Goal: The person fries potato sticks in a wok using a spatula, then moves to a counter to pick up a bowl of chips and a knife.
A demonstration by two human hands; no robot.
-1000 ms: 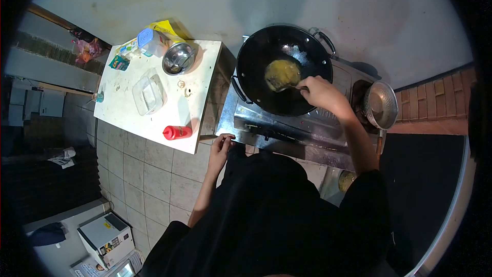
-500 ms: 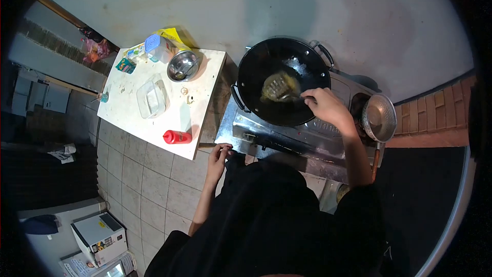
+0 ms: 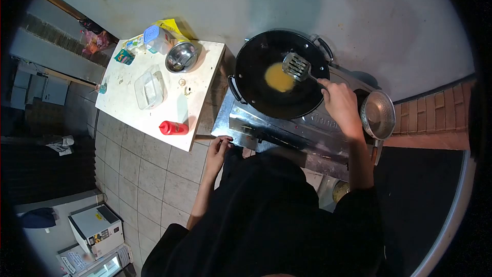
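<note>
The right hand grips the spatula above the egg in the wok; the left hand, fingers seemingly curled, touches the stove's front edge. Frying is underway; next comes sliding under the egg.

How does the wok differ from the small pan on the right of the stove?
The wok is black and much wider; the small pan is silvery. The wok holds a yellow egg patch, with the spatula in the right hand over it; the pan looks empty and untouched. The wok has two loop handles; the pan has one long handle pointing toward the person. Both are round and sit on the stove.
</note>
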